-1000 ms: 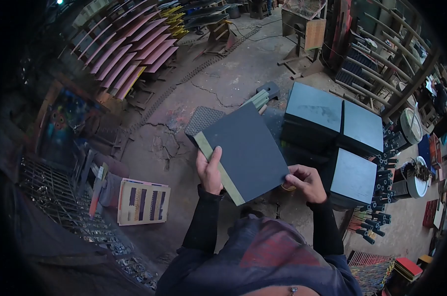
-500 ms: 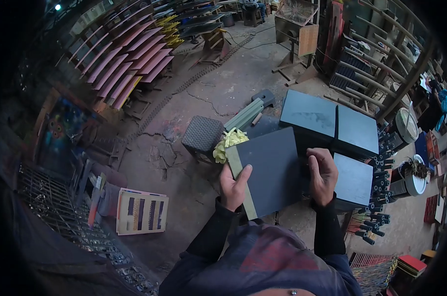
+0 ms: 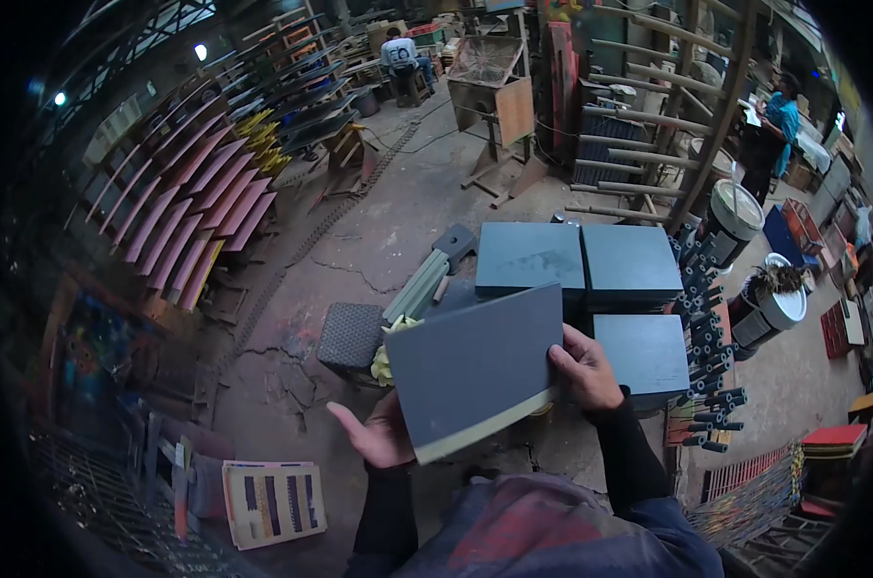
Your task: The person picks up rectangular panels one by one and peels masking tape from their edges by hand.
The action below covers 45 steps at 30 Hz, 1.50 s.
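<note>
A flat dark grey board [image 3: 480, 366] with a pale yellow-green edge is in front of me, tilted, the pale edge along its lower side. My right hand [image 3: 587, 369] grips its right edge, thumb on the front face. At the lower left corner is my left hand [image 3: 374, 433], its thumb stretched away from the board and its fingers partly hidden behind it. Just past the board, pale yellow crumpled material [image 3: 384, 364] shows beside a woven-textured dark stool [image 3: 348, 332]. Stacks of similar dark boards [image 3: 531, 258] stand beyond, with another stack [image 3: 640, 352] nearer my right hand.
Dark tubes [image 3: 711, 376] crowd the right side, near white buckets [image 3: 778, 306]. Pink boards [image 3: 181, 217] fill a rack at left. A patterned panel [image 3: 274, 503] lies lower left. One person [image 3: 404, 60] sits far back; another [image 3: 781, 120] stands at right.
The board has turned, bringing its pale edge from the left side to the bottom. My right hand has taken hold of it, while my left hand has loosened its grip. The view has shifted.
</note>
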Each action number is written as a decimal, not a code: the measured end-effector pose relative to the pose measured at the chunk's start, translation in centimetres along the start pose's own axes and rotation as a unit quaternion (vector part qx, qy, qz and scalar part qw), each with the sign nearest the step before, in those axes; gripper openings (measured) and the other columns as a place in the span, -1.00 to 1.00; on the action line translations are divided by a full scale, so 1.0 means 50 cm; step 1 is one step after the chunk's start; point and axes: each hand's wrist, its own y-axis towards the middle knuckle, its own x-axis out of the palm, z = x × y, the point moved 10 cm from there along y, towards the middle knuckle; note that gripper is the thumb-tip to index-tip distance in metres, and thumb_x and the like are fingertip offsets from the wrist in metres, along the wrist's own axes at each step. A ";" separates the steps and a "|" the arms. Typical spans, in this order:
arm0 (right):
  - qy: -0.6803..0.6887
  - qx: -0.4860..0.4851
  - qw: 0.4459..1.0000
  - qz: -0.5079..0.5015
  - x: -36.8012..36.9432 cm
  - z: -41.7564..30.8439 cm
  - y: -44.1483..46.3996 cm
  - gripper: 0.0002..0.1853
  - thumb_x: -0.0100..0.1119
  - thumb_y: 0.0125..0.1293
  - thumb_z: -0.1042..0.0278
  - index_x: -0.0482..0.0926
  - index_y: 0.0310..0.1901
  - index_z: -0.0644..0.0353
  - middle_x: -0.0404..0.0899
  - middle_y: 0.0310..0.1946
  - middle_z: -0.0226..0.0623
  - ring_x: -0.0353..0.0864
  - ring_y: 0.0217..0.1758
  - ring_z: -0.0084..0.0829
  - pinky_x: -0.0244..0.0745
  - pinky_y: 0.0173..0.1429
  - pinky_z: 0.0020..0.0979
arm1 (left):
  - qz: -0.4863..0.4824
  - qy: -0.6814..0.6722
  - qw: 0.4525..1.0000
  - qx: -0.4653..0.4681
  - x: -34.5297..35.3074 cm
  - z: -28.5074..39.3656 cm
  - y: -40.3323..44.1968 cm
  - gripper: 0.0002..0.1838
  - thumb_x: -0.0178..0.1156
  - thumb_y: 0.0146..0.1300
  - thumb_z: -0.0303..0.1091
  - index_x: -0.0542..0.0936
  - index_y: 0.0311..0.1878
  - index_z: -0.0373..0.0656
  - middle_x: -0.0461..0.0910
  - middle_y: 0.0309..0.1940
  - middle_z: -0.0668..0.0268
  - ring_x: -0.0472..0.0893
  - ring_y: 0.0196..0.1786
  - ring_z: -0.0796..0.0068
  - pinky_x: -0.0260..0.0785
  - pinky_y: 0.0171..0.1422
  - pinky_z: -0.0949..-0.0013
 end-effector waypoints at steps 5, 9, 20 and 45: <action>-0.200 0.038 0.967 -0.156 0.041 -0.065 -0.003 -0.62 0.17 0.32 0.38 0.49 0.14 0.31 0.64 -0.16 -0.25 0.59 -0.10 -0.50 0.45 0.05 -0.49 | -0.063 0.330 0.889 -0.310 -0.021 -0.101 -0.007 0.26 -0.36 0.03 0.68 0.24 0.31 -0.49 0.48 0.11 0.06 0.45 0.18 0.32 0.27 0.28 0.30; -0.290 -0.080 0.935 -0.186 0.063 -0.078 0.001 -0.58 0.28 0.24 0.29 0.53 0.10 0.25 0.65 -0.19 -0.13 0.64 -0.22 -0.40 0.51 -0.09 -0.46 | -0.038 0.502 0.792 -0.345 0.014 -0.142 0.034 -0.31 0.16 0.26 0.06 0.35 0.19 -0.39 0.52 0.01 0.16 0.50 0.07 0.43 0.34 0.17 0.35; -0.349 -0.064 0.918 0.179 -0.137 -0.111 -0.113 -0.67 0.34 0.18 0.23 0.62 -0.11 0.29 0.56 -0.55 -0.17 0.55 -0.51 -0.44 0.48 -0.33 -0.48 | 0.032 0.504 0.836 -0.212 0.026 -0.237 0.038 -0.69 0.22 0.27 -0.38 0.52 0.01 -0.34 0.61 -0.11 0.22 0.57 -0.07 0.49 0.39 0.05 0.41; -0.270 0.001 0.924 0.269 -0.242 -0.103 -0.217 -0.72 0.29 0.22 0.43 0.60 -0.05 0.32 0.69 -0.36 -0.20 0.64 -0.30 -0.57 0.54 -0.18 -0.54 | 0.019 0.550 0.826 -0.125 0.097 -0.328 0.021 -0.81 0.12 0.32 -0.43 0.56 -0.11 -0.36 0.65 -0.26 0.21 0.62 -0.18 0.45 0.41 -0.08 0.42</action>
